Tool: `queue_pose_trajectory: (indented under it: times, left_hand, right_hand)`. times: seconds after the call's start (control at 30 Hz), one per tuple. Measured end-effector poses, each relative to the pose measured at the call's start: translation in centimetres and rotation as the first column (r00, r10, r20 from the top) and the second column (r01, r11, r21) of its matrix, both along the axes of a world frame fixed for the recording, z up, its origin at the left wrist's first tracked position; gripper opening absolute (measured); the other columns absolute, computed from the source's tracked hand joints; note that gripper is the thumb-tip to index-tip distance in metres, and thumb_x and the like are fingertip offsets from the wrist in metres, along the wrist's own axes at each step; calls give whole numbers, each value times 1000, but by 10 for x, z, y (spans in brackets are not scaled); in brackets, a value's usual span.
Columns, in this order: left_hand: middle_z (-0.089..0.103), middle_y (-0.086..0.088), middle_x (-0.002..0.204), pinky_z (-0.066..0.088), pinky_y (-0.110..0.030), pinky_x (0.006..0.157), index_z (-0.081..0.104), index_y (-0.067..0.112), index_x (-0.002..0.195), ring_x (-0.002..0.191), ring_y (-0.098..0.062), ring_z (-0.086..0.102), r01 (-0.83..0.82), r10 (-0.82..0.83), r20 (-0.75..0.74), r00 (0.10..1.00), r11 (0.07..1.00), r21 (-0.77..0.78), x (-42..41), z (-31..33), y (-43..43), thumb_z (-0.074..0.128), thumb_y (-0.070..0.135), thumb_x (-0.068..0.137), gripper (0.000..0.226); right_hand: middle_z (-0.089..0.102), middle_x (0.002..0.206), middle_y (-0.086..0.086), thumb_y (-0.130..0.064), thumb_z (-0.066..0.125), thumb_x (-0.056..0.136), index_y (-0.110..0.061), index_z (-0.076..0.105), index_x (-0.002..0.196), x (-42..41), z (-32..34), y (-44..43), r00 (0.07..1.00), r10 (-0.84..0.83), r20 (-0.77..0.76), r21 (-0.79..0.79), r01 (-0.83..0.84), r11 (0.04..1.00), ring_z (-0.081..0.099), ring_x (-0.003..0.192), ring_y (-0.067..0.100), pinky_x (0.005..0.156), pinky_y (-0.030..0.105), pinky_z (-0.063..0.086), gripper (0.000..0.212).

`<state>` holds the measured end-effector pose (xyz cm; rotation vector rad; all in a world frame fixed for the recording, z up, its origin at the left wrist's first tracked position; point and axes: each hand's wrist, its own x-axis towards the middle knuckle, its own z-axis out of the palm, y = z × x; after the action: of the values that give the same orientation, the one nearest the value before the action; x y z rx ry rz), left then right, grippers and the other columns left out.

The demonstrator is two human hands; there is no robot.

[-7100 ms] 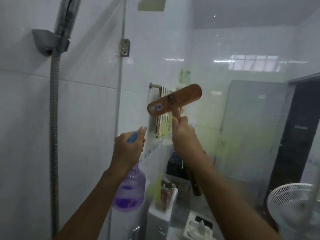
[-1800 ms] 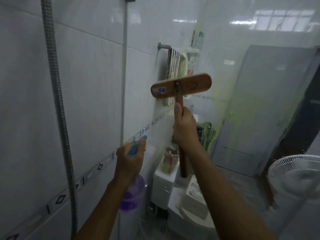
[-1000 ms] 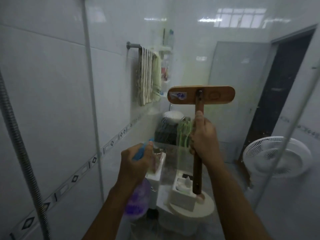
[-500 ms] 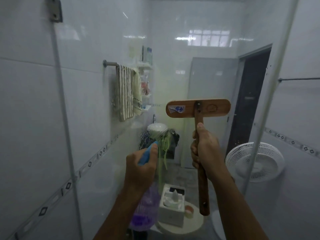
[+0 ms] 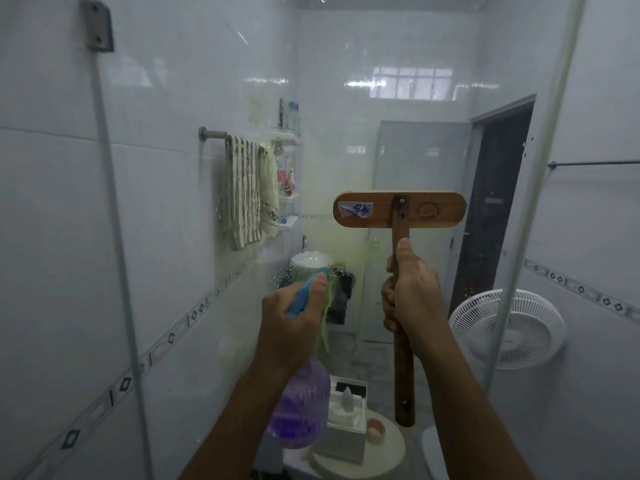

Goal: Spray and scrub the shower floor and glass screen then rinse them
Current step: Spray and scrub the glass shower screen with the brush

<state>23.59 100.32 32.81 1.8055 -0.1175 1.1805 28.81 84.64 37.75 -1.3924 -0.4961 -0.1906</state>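
Right hand (image 5: 412, 296) grips wooden brush (image 5: 400, 211) against glass screen (image 5: 173, 202).

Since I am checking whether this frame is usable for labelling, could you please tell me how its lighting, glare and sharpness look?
Head view: dim, bluish light overall. Head view: a window reflection glares at upper centre. Head view: the wooden brush is sharp, but the towel behind the glass screen looks hazy. Head view: the wide-angle lens likely slants the screen's edge.
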Motion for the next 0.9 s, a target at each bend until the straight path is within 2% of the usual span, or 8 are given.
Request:
queue_pose_trajectory:
  times: [0.2,0.4,0.5,0.57,0.67,0.77,0.83,0.9]
  left_hand:
    - [55,-20,54,44,-46,43,59,-1,62,46,-34,53,-31,32,27,999,999,-29,1,2,-4,54,32,101,51]
    - [58,-22,56,47,-53,44,60,-4,63,48,-38,57,-56,56,-10,998,996,-71,-1,1,4,53,46,96,61]
    - [61,-19,58,52,-51,48,64,-2,68,50,-32,61,-113,118,37,992,987,-118,-7,-4,11,51,47,94,57]
    - [63,-19,60,53,-50,50,65,-1,70,52,-32,62,-147,155,43,987,977,-151,-11,-9,14,51,45,94,54]
    - [62,-14,59,54,-44,48,64,4,69,52,-27,63,-158,161,11,987,977,-142,-18,-22,17,53,38,98,46]
    - [61,3,56,48,-18,44,63,15,64,50,-8,62,-176,175,-15,984,979,-103,-25,-32,19,52,40,97,43]
    - [61,4,55,47,-15,45,65,10,65,49,-7,62,-185,182,-32,983,976,-118,-29,-36,19,54,35,99,43]
    - [62,1,56,48,-16,44,66,5,68,49,-11,63,-177,173,-40,984,973,-151,-33,-38,17,56,29,100,41]
  right_hand:
    - [35,53,2,-52,33,103,-11,48,86,2,0,0,1000,-1,31,-42,2,999,33,39,16,39,25,31,46]
    - [36,56,1,-56,33,102,-15,48,82,6,8,15,995,-42,91,-88,50,995,35,41,15,42,25,32,47]
    - [41,58,-2,-59,31,101,-22,49,78,15,-2,33,971,-131,200,-148,162,976,40,47,14,47,30,36,47]
    - [47,61,-5,-60,30,100,-25,53,81,16,-34,42,950,-178,258,-195,232,953,47,53,12,51,33,40,46]
    - [58,64,2,-54,31,101,-25,61,92,1,-113,47,985,-83,151,-238,117,964,54,55,6,52,27,46,43]
    - [65,65,-15,-53,31,95,-22,63,95,-25,-169,44,999,-34,-29,-298,23,954,59,56,0,54,17,45,45]
    - [65,65,-18,-54,31,94,-21,64,96,-29,-176,44,997,-34,-65,-305,13,952,60,57,-1,55,18,47,46]
    - [66,67,-4,-55,34,98,-20,64,96,-23,-152,48,999,-22,-24,-292,14,956,61,56,6,53,26,51,47]
